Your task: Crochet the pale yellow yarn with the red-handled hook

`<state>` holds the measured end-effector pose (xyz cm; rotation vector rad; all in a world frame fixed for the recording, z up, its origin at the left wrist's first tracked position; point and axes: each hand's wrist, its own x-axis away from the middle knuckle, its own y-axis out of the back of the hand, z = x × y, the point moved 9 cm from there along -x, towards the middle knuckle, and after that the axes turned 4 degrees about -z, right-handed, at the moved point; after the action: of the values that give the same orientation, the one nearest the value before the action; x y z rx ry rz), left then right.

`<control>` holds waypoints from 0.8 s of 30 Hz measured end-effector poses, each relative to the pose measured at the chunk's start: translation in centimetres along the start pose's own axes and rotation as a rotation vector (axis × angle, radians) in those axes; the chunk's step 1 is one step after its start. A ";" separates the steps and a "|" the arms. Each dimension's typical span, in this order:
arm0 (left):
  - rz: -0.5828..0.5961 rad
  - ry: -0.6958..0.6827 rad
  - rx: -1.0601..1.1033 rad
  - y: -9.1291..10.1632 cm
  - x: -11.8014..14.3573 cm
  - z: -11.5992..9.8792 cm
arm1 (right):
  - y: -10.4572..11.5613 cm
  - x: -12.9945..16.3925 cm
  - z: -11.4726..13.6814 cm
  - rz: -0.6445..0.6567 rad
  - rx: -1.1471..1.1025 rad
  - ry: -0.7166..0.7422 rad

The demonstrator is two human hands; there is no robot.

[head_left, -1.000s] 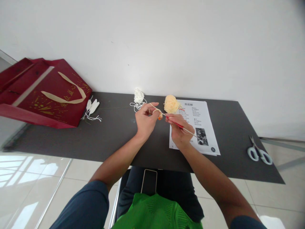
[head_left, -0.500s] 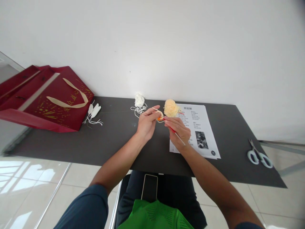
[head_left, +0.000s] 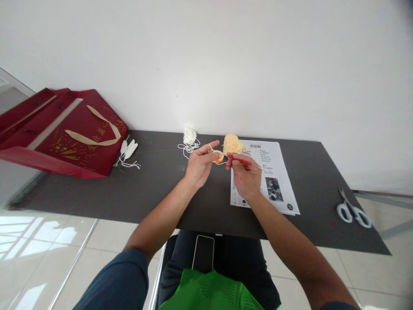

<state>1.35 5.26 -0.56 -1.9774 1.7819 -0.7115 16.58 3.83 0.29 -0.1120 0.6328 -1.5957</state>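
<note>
Above the dark table, my left hand (head_left: 200, 165) pinches a small crochet piece (head_left: 219, 159) in orange and cream, with a pale strand running over its raised index finger. My right hand (head_left: 247, 174) is closed round the red handle of a crochet hook (head_left: 240, 159). The hook's tip meets the edge of the piece, and its thin metal end points right, over the papers. Just behind my right hand sits a pale yellow ball of yarn (head_left: 232, 143). A white yarn ball (head_left: 189, 134) with loose loops lies behind my left hand.
Printed sheets (head_left: 284, 189) lie under my right hand. Scissors (head_left: 351, 209) rest near the right edge of the table (head_left: 155, 189). To the left are white crocheted pieces (head_left: 129, 150) with loose tails and a dark red gift bag (head_left: 93, 142). A phone (head_left: 203, 254) is on my lap.
My right hand has turned, so the hook has swung from slanting down toward me to lying nearly level, pointing right. My left hand stays almost in place with the piece.
</note>
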 end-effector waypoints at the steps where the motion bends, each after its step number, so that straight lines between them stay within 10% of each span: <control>1: -0.002 -0.013 -0.027 0.1 0.0 -0.1 | 0.0 -0.2 -0.1 0.005 -0.019 -0.009; 17: -0.096 -0.174 -0.332 0.7 0.2 -1.0 | 0.3 0.0 3.6 0.018 0.325 0.303; 24: -0.239 -0.570 -0.646 0.6 1.9 -4.2 | -0.3 1.5 3.7 -0.038 0.419 0.320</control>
<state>-1.55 3.48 2.67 -2.4800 1.5298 0.4187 17.68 1.21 3.12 0.4510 0.5273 -1.7662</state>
